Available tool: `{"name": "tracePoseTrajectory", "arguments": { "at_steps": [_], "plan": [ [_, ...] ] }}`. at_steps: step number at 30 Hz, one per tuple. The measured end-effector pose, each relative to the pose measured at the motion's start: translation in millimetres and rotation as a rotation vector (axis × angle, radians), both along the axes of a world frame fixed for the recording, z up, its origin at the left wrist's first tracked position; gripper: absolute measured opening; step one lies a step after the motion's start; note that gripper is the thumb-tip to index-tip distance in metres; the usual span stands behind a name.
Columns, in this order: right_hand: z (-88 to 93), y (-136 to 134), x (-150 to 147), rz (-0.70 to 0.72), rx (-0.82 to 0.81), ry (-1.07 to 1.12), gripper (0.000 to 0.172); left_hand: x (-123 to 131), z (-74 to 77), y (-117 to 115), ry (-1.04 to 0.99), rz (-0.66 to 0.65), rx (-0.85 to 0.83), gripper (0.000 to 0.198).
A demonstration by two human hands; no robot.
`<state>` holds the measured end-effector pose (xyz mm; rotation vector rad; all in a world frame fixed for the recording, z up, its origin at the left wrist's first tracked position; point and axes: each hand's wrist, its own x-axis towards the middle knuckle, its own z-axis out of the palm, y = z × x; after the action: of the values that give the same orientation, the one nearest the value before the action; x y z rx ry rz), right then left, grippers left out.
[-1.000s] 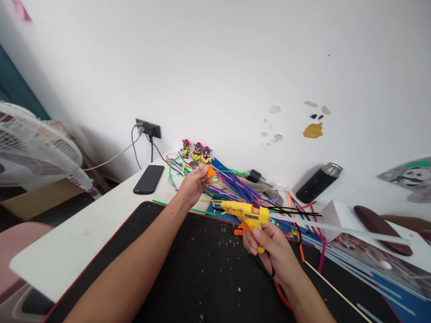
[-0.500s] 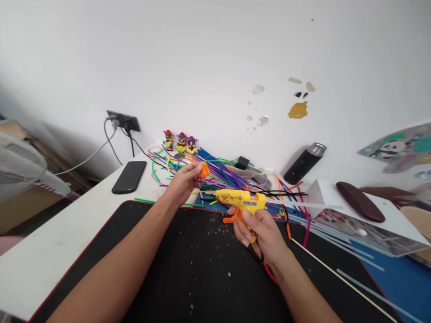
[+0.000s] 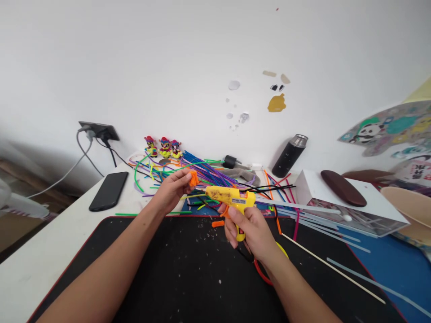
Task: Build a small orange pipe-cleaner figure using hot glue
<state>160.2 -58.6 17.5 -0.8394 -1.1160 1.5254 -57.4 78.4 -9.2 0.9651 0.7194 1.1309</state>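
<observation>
Between the thumb and fingers of my left hand (image 3: 170,190) is a small fuzzy orange piece (image 3: 194,178), apparently bent pipe cleaner. My right hand (image 3: 252,229) grips a yellow hot glue gun (image 3: 222,194) by its handle, with fingers at the orange trigger. The gun's nozzle points left, close to the orange piece; I cannot tell whether they touch. A long translucent glue stick (image 3: 292,204) sticks out of the gun's back. Just below the gun, another orange strip (image 3: 217,224) lies on the black mat (image 3: 188,273). Red- and yellow-handled scissors, it seems, lie partly hidden under my right wrist.
Many coloured pipe cleaners (image 3: 212,172) are heaped along the wall. Three small figures (image 3: 164,147) stand behind them. A phone (image 3: 108,191) lies left, a black thermos (image 3: 289,156) leans at the back, and a white box (image 3: 380,211), loose glue sticks and a thin wooden stick (image 3: 332,267) are right.
My view has turned to the right. The glue gun's nozzle and the orange piece in my left hand have come closer together. The orange strip on the mat now shows more clearly.
</observation>
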Motion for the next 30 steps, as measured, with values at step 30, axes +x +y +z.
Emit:
{"name": "tracePoseTrajectory", "arguments": {
  "at_steps": [30],
  "plan": [
    [26.2, 5.5, -4.6, -0.301, 0.134, -0.128, 0.046, 10.1, 44.1, 33.5, -0.001, 0.021, 0.094, 0.040]
  ]
}}
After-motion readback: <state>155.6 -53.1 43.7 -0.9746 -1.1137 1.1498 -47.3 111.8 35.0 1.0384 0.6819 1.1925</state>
